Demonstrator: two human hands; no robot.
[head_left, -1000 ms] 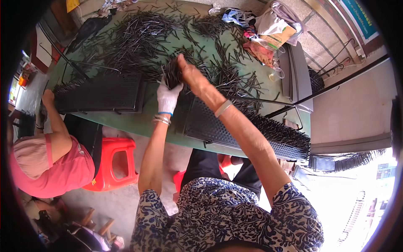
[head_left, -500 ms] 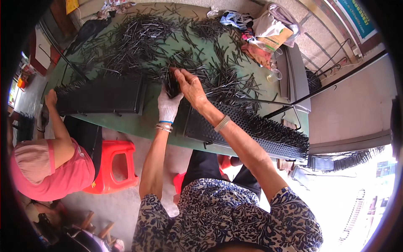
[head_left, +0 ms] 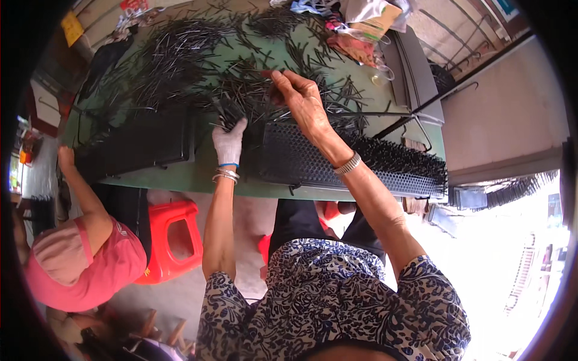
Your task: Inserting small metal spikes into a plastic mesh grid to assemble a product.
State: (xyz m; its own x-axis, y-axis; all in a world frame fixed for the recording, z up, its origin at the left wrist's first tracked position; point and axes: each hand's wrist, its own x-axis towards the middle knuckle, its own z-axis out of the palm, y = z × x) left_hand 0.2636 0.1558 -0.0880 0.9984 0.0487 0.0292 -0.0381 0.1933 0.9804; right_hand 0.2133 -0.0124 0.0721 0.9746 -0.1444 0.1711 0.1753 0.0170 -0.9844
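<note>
My left hand [head_left: 229,143], in a white knit glove, is closed round a bundle of thin black strips [head_left: 227,114] at the table's near side. To its right my bare right hand [head_left: 306,103] is raised over the strip pile, thumb and fingers drawn together; what they pinch, if anything, is too small to make out. Below the right hand lies a black perforated board [head_left: 286,157] full of round holes. Black strips stand upright in dense rows [head_left: 403,157] over the board's right part. Loose black strips [head_left: 247,84] lie heaped beyond both hands.
Metal rods [head_left: 388,114] cross the table [head_left: 211,183] at right. Bags and cloth [head_left: 361,36] lie at the far right beside stacked grey panels [head_left: 415,72]. At left, a co-worker in pink [head_left: 90,259] reaches to another black board [head_left: 144,147]. A red stool [head_left: 171,240] stands between us.
My hands have drawn apart: the right has lifted away from the bundle to the right, while the left has shifted slightly left with the strips. The whole view has also tilted somewhat.
</note>
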